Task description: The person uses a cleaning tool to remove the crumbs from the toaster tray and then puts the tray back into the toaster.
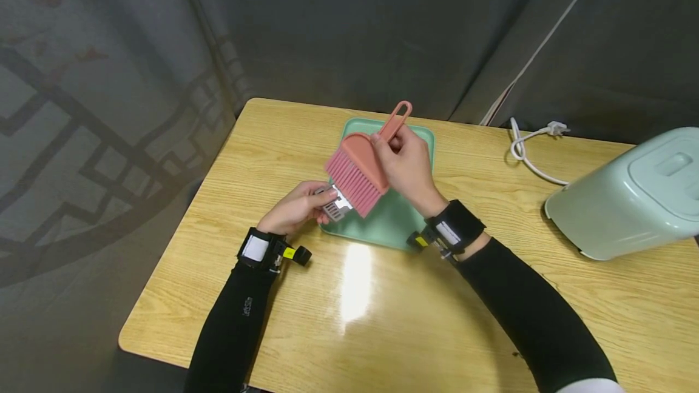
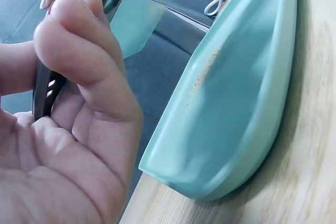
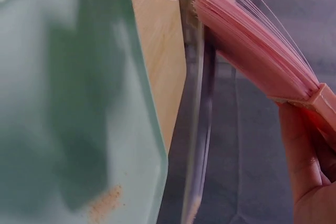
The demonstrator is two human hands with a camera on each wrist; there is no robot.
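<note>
A pink hand brush (image 1: 367,162) is in my right hand (image 1: 411,165), thumb and fingers pinching it where the handle meets the head. My left hand (image 1: 295,206) grips the grey slotted end of a flat, shiny metal crumb tray (image 1: 335,206); in the right wrist view its long thin body stands nearly edge-on. The brush's bristles (image 3: 252,45) lie against or very near that piece; exact contact is unclear. Below both hands sits a mint-green tray (image 1: 382,232) with a raised rim. Brown crumbs (image 3: 106,203) lie on its surface.
A mint-green appliance like a toaster (image 1: 617,199) stands at the table's right. Its white cord and plug (image 1: 524,144) lie near the back edge. Grey curtain (image 1: 349,29) hangs behind the wooden table (image 1: 306,320).
</note>
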